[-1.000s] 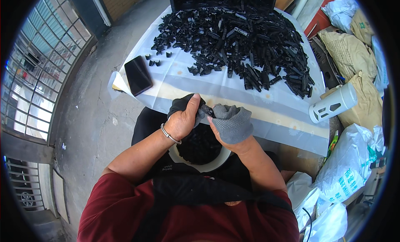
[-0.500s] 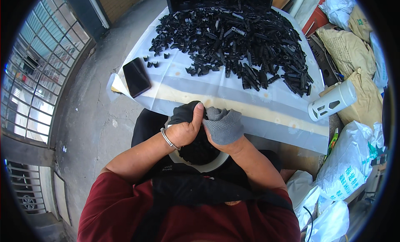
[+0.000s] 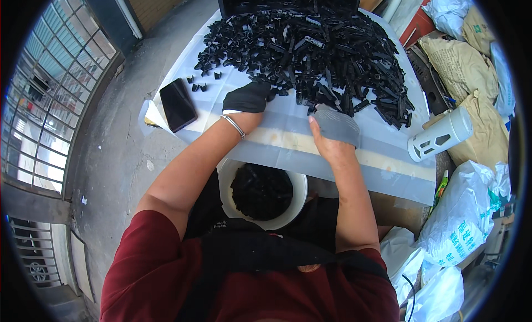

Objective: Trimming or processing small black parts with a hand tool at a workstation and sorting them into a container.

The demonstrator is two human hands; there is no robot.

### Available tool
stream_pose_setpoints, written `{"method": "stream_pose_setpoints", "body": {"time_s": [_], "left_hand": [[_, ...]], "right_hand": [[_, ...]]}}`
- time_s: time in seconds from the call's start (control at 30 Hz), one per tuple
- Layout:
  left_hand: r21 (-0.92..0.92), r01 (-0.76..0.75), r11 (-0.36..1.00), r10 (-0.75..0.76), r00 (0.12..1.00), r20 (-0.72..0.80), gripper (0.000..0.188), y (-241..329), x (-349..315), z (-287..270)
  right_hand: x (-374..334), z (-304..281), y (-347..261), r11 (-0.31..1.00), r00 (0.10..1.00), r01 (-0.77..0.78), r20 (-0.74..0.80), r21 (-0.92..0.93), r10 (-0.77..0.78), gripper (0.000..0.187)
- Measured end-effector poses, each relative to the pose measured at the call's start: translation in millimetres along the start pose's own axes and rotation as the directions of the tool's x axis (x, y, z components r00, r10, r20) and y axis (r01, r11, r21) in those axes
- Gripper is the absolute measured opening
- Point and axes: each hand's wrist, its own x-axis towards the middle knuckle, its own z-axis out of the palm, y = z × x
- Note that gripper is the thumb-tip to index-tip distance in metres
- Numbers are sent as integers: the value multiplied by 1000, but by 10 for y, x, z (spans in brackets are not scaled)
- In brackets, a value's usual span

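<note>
Black plastic pieces lie in a large pile [image 3: 332, 61] on the covered table; small curved clips gather to the left, long strips to the right. My left hand [image 3: 246, 102], in a black fingerless glove, is at the pile's near edge by the small clips. Its fingers are curled, and what they hold, if anything, is hidden. My right hand [image 3: 335, 128], in a grey dotted glove, reaches the near edge of the long strips. Its thumb stands apart from the fingers, which touch the pile. Below the table edge, between my legs, a white bucket [image 3: 301, 195] contains black pieces.
A dark phone [image 3: 178, 105] lies at the table's left corner, near a few loose clips [image 3: 198, 87]. A white slotted cylinder [image 3: 441, 134] lies at the right edge. Tan sacks [image 3: 460, 67] and white plastic bags [image 3: 460, 222] crowd the right side. Behind the pile stands a black bin [image 3: 288, 1].
My hands were together above the bucket. They have parted and moved forward to the pile, left hand to the clips and right hand to the strips. The bucket is now uncovered.
</note>
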Motion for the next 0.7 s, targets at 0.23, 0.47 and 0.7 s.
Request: {"method": "stream_pose_setpoints", "body": {"time_s": [0.23,0.47,0.7], "left_hand": [[-38,-81,996,76,989,-125,21,13,-268,22],[-107,-58,993,38,984,-176,19,35,-440,-142],[-377,67,924,-61,998,29,21,144,-812,-241]], "right_hand": [[-92,9,-35,984,988,147,26,101,-150,30],[-116,-109,-203,980,989,120,62,162,-131,25],[-217,-18,-71,980,980,197,-30,32,-196,22]]}}
